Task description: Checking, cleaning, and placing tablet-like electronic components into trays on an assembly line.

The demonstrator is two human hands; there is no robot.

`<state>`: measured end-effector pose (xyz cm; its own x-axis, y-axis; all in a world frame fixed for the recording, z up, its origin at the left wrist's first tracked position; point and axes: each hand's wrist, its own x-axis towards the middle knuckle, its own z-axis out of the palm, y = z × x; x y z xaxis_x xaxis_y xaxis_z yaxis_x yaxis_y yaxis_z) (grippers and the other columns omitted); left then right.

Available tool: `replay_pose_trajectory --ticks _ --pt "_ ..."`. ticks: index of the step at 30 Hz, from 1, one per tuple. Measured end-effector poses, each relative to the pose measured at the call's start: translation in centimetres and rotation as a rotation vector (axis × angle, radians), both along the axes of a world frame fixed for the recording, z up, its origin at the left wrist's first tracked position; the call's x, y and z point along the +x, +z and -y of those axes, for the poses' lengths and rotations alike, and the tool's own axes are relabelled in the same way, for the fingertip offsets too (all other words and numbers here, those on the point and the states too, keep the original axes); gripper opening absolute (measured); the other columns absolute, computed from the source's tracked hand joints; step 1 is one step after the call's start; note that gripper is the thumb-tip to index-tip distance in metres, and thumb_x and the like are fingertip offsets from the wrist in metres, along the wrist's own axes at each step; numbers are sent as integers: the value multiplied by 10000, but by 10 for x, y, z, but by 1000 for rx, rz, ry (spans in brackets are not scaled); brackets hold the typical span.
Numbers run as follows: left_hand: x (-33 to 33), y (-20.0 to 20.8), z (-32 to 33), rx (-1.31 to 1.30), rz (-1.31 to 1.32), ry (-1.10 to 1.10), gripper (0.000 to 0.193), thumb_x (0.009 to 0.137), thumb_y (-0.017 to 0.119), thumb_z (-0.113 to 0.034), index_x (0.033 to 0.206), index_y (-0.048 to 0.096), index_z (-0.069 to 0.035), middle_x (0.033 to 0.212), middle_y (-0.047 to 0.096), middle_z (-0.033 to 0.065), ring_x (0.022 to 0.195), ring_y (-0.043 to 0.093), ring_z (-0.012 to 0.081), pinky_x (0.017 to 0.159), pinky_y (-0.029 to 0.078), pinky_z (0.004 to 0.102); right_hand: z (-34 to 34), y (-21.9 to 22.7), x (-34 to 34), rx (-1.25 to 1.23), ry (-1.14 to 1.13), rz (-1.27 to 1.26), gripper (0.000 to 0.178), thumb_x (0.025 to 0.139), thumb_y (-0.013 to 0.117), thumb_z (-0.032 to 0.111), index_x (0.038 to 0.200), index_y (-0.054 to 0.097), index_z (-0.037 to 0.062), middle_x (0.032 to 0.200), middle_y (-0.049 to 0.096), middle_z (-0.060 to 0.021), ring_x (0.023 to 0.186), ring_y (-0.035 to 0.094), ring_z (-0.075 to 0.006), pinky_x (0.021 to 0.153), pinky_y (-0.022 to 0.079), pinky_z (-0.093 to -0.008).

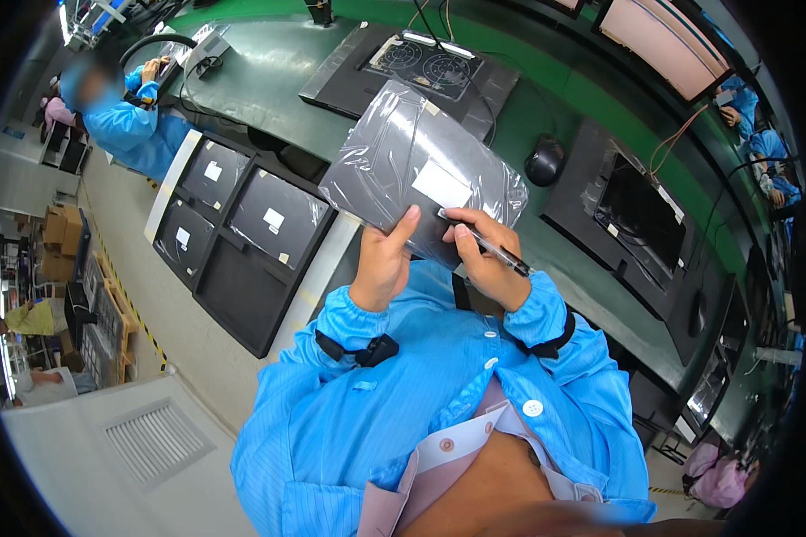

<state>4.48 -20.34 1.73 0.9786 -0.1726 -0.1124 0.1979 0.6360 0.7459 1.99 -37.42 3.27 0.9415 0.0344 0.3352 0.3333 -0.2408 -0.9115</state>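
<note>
A flat dark panel (381, 170) wrapped in clear, wrinkled plastic is held tilted in front of my chest. It bears a white label (441, 183) near its lower middle and a small cream sticker at its top edge. My left hand (385, 259) grips the lower left edge, thumb on the face, the other fingers hidden behind. My right hand (493, 259) is closed round a dark pen (501, 252), its fingertips beside the label at the panel's lower edge. Whether that hand also supports the panel, I cannot tell.
At left, a black divided tray (251, 300) holds several similar wrapped panels (278, 217). On the green bench (287, 63) lie a black fixture with a round-patterned plate (425, 67), a black mouse (544, 159) and a screen in a black fixture (640, 210). A co-worker (125, 125) sits far left.
</note>
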Motion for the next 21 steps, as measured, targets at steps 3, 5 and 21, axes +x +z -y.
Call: replay_pose_trajectory --ticks 3,5,21 --pt "0 1 -6 24 -20 38 342 995 630 -105 1313 556 -4 1232 641 89 1101 624 184 956 499 348 18 -9 1 243 179 -266 231 970 575 167 1112 687 23 793 681 -70 703 637 -134 648 515 -280" --pt "0 3 -23 31 -47 112 367 982 644 -98 1319 547 10 1232 642 93 1098 625 195 964 497 360 16 -7 4 286 -35 -211 250 1000 529 191 1124 665 22 806 658 -57 708 597 -104 658 496 -257" --pt "-99 -108 -407 184 -465 642 426 960 592 -178 1312 540 57 1196 667 210 1017 696 340 929 576 469 83 -14 28 -745 -396 -196 506 916 707 295 1326 573 31 801 628 -104 732 635 -270 672 492 -405"
